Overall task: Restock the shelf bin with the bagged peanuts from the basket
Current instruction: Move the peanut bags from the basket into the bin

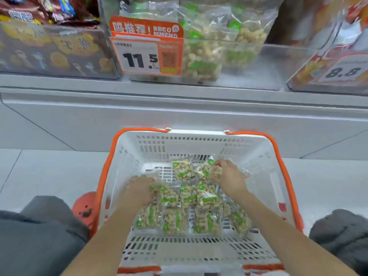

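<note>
Bright, even store lighting — no hard shadows, only soft shade under both forearms. Motion blur on left hand and right hand. Above the hands, the clear shelf bin shows hazy glare. Wide-angle bending at frame edges — overall slightly soft.

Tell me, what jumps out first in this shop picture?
The white basket with orange handles sits low in the middle, with small peanut bags in it and both hands reaching in. Above it, an orange price sign reading 11.5 hangs on the clear shelf bin.
</note>
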Available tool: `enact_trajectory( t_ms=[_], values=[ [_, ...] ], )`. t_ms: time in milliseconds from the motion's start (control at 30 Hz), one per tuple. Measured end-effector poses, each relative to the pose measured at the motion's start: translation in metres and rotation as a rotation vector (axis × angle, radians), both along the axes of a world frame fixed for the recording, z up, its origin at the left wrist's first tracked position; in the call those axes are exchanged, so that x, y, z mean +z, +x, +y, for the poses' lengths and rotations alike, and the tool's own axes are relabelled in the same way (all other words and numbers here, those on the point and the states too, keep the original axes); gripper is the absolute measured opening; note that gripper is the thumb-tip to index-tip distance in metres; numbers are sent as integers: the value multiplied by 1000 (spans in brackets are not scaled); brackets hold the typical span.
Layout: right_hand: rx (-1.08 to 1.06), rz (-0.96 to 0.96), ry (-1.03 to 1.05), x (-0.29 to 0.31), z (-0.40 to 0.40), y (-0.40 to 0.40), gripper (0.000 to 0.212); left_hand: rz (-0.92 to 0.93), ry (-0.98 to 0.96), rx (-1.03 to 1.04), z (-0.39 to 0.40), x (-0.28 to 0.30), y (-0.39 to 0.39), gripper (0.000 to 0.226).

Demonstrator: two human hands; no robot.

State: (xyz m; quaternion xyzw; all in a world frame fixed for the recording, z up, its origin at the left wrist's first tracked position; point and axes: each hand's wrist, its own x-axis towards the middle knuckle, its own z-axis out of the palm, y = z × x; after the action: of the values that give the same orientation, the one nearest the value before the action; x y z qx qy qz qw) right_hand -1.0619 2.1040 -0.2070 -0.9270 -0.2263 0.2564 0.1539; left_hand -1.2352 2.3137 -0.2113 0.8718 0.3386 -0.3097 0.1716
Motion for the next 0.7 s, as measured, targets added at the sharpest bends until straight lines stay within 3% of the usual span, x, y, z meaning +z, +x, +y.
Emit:
enact_trajectory(
  t_ms=[100, 200, 267, 333, 400, 500, 600, 700],
  values=[
    [-151, 85, -99, -17, 11, 12, 68, -84, -65, 327, 6, -17, 5, 54],
    [-238, 171, -113, -36, 18, 24, 76, -162, -253, 695, 8, -37, 17, 81],
    [-249, 191, -112, -44, 22, 27, 75, -182, -314, 817, 7, -48, 19, 69],
    [-219, 169, -133, -48, 28, 28, 67, -199, -315, 871, 5, -56, 16, 40],
    [-217, 165, -105, -48, 32, 27, 65, -211, -348, 916, 5, -66, 8, 27],
    [-281, 244, -69, -47, 32, 28, 60, -283, -446, 968, -1, -68, 2, 47],
    [-308, 288, -50, -38, 27, 27, 38, -337, -520, 978, -4, -66, 5, 39],
    [-306, 293, 22, -27, 23, 20, 51, -351, -607, 961, 0, -62, 11, 25]
  ],
)
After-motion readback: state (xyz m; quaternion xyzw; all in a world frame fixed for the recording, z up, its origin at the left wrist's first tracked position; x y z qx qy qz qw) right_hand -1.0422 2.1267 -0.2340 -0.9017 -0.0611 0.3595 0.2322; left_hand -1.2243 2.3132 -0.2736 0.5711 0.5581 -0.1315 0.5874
